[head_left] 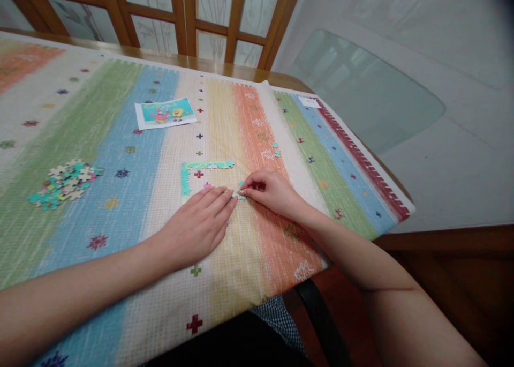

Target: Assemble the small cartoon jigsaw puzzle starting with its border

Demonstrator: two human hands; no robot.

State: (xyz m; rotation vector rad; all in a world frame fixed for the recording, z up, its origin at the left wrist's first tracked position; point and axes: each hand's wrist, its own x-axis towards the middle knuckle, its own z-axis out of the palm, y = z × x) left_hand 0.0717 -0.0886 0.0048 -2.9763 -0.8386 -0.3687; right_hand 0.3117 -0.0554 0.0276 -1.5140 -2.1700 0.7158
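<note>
A partly joined jigsaw puzzle [185, 179] lies on the table, its turquoise edge pieces making a top strip and a left side. My left hand [201, 225] rests flat over its lower edge, fingers stretched out, covering part of it. At the lower right corner my right hand [275, 193] pinches a small turquoise puzzle piece [241, 185] between thumb and fingertips, close to my left fingertips. Whether that piece touches the others is too small to tell. A bit of pink [207, 185] shows just above my left fingers.
A pile of loose puzzle pieces [68, 182] lies to the left. Behind the puzzle is a picture card [166, 114] with cartoon figures. Two loose turquoise pieces [276, 149] sit to the right. A striped tablecloth [225, 281] covers the table; a wall [453, 169] stands at the right.
</note>
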